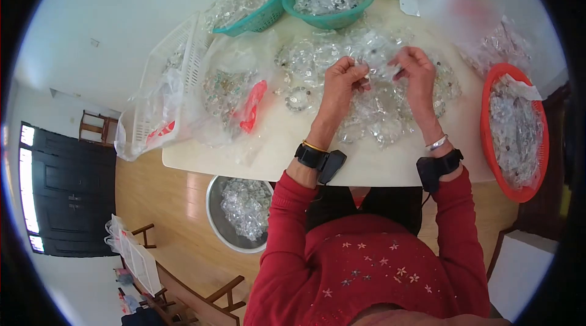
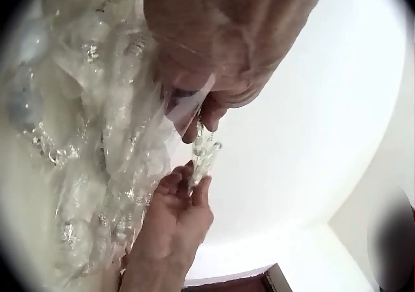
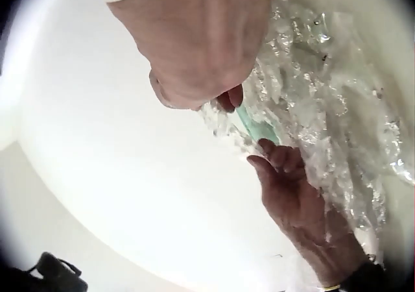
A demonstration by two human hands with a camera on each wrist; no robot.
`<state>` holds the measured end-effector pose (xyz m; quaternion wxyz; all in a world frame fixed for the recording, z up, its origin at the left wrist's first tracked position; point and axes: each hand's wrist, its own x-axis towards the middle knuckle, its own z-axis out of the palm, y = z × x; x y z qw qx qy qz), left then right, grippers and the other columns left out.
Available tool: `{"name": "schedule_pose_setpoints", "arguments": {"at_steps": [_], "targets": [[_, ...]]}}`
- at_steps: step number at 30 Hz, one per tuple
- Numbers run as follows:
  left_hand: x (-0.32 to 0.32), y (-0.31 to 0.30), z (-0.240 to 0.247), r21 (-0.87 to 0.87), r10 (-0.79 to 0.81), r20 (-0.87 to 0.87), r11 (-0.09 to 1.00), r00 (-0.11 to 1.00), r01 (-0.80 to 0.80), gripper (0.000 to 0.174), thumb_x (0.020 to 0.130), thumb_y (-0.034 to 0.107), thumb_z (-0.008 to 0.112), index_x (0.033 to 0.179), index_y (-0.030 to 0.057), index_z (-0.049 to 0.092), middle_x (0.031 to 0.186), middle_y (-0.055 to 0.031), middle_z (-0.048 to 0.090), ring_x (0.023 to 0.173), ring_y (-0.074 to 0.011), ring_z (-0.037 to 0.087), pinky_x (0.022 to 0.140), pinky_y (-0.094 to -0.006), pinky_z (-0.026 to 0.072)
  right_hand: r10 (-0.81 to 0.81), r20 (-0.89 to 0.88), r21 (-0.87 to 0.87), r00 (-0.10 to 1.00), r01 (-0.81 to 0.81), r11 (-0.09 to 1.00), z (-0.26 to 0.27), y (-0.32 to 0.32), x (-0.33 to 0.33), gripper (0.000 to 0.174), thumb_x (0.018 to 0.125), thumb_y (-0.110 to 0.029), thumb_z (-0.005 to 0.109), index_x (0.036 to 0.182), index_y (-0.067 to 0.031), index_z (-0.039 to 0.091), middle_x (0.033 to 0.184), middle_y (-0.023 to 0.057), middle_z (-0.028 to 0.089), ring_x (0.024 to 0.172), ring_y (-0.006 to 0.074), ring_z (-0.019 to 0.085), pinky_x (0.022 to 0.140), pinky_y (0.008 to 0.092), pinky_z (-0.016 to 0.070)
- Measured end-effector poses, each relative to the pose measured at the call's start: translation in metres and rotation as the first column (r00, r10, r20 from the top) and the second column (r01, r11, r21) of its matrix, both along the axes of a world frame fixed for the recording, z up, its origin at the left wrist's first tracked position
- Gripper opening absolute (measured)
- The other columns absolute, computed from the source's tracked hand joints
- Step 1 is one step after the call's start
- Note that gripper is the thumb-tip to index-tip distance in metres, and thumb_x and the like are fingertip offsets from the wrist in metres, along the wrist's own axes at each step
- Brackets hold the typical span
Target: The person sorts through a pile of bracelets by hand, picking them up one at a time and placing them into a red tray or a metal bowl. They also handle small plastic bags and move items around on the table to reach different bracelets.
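Observation:
Over the pile on the table, my left hand (image 1: 343, 85) and right hand (image 1: 419, 79) face each other with fingers curled. A short string of clear beads (image 2: 205, 150) is stretched between them, its upper end pinched by the left fingers and its lower end by the right in the left wrist view. A thin flap of clear plastic (image 2: 192, 104) sticks out beside the left fingers. Under both hands lie many clear plastic packets (image 1: 378, 118) with beaded pieces inside. One beaded bracelet (image 1: 298, 98) shows as a ring left of the left hand.
Two green baskets (image 1: 329, 21) of packets stand along the far edge. At the left are a white plastic basket (image 1: 149, 76) and a clear bag (image 1: 223, 91) of bracelets with a red part. A red basket (image 1: 486, 125) stands right; a metal basin (image 1: 213, 219) is on the floor.

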<state>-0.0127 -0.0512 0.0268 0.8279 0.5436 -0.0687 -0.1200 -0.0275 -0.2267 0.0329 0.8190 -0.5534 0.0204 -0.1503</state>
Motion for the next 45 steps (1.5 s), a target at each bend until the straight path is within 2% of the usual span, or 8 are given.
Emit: {"name": "schedule_pose_setpoints", "arguments": {"at_steps": [5,14,16,21,29,34,40,45], "targets": [[-0.001,0.001,-0.003,-0.07,0.073,0.021,0.995,0.997,-0.071,0.005,0.08,0.006,0.059,0.083,0.0061,0.054,0.074,-0.0027,0.059,0.059,-0.0118,0.056,0.055,-0.0233,0.0436,-0.343,0.206,-0.302,0.916,0.393,0.868,-0.021,-0.023,0.024,0.03,0.08,-0.008,0.063,0.107,-0.0002,0.057,0.095,0.0104,0.063,0.091,0.0175,0.059,0.079,0.0278,0.0468],[-0.011,0.062,0.033,-0.15,0.227,-0.068,0.96,0.972,-0.235,0.004,0.082,0.008,0.058,0.082,0.0061,0.055,0.071,-0.0039,0.058,0.059,-0.0139,0.056,0.056,-0.0248,0.0452,-0.193,0.06,-0.7,0.979,0.179,0.691,-0.029,-0.03,0.03,0.042,0.077,-0.007,0.061,0.118,-0.0025,0.054,0.118,0.0124,0.058,0.108,0.0238,0.055,0.092,0.0308,0.0409],[0.004,0.096,0.045,-0.234,0.333,-0.094,0.908,0.938,-0.346,0.004,0.082,0.01,0.056,0.084,0.0061,0.054,0.069,-0.0043,0.056,0.06,-0.0148,0.056,0.057,-0.0257,0.0452,-0.284,0.335,-0.85,0.898,0.418,0.32,-0.025,-0.025,0.026,0.037,0.079,-0.009,0.059,0.115,-0.0036,0.057,0.113,0.0131,0.06,0.105,0.0247,0.057,0.09,0.0307,0.0421],[0.02,0.184,0.091,-0.257,0.527,0.118,0.835,0.841,-0.487,0.002,0.086,0.005,0.051,0.088,0.0058,0.052,0.073,-0.0055,0.057,0.064,-0.0163,0.058,0.061,-0.0278,0.048,-0.256,0.075,-0.856,0.964,0.194,0.479,-0.021,-0.026,0.022,0.035,0.079,-0.012,0.059,0.114,-0.0053,0.058,0.11,0.013,0.061,0.101,0.0259,0.058,0.088,0.032,0.0429],[-0.007,0.172,0.097,-0.081,0.433,0.163,0.902,0.887,-0.425,0.006,0.088,0.003,0.049,0.094,0.0041,0.051,0.085,-0.0075,0.06,0.076,-0.0203,0.061,0.066,-0.0279,0.0514,-0.299,0.07,-0.753,0.952,0.247,0.611,-0.022,-0.028,0.025,0.032,0.081,-0.012,0.058,0.112,-0.0044,0.059,0.105,0.0135,0.064,0.097,0.0218,0.06,0.085,0.0299,0.0436],[-0.006,0.132,0.081,-0.021,0.237,0.113,0.972,0.965,-0.236,0.018,0.087,0.003,0.049,0.105,0.0018,0.054,0.086,-0.0072,0.06,0.074,-0.0188,0.062,0.065,-0.028,0.0502,-0.186,0.029,-0.064,0.982,0.187,0.98,-0.031,-0.047,0.037,0.027,0.086,-0.016,0.059,0.107,0.0001,0.059,0.097,0.0083,0.064,0.088,0.0166,0.06,0.078,0.0275,0.0465],[0.01,0.055,0.071,0.363,-0.134,0.079,0.927,0.988,0.096,0.031,0.086,0.006,0.053,0.116,-0.0001,0.052,0.088,-0.0051,0.061,0.073,-0.0148,0.061,0.062,-0.0243,0.0479,0.029,0.028,0.445,0.999,-0.038,0.895,-0.025,-0.051,0.037,0.029,0.092,-0.019,0.049,0.112,0.0016,0.053,0.103,0.0107,0.061,0.095,0.0207,0.06,0.084,0.0334,0.0484],[0.035,-0.005,0.057,0.617,-0.121,0.38,0.772,0.917,-0.154,0.03,0.082,0.013,0.058,0.107,-0.0046,0.057,0.08,-0.0045,0.06,0.063,-0.0108,0.056,0.056,-0.0235,0.0443,0.045,0.105,0.531,0.993,-0.095,0.842,-0.016,-0.05,0.035,0.032,0.093,-0.02,0.046,0.115,0.0032,0.051,0.106,0.0128,0.06,0.103,0.0223,0.058,0.089,0.0348,0.0464]]}}
